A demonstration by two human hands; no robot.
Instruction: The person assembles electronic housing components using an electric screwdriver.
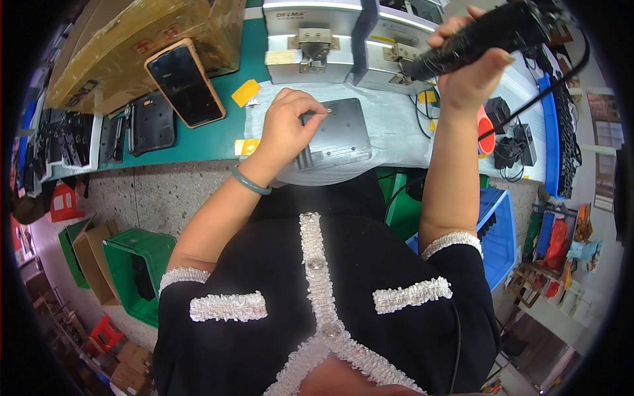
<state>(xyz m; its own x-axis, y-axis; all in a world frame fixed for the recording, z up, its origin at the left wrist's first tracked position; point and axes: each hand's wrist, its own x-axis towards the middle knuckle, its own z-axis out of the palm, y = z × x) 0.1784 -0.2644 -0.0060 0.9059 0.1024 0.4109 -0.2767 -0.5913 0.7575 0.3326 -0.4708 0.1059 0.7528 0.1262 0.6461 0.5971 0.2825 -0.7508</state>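
My right hand (472, 76) is raised at the upper right, wrapped round a black electric screwdriver (485, 36). A cord runs from its rear end, and its tip points left at the front of the right-hand grey screw feeder (383, 63). My left hand (289, 125) is closed in a pinch above a flat black plastic panel (347, 132). A tiny bright speck shows at the fingertips, too small to name. The panel lies on a whitish sheet (396, 125), its left part hidden by my left hand.
Left of the sheet, a phone (187, 82) leans against a cardboard box (132, 49). Black plastic parts (152, 122) lie beside it. A second grey feeder (310, 49) stands at the back. On the right are a red tape roll (485, 129) and black adapters (512, 148). Below stand green (135, 264) and blue (505, 231) crates.
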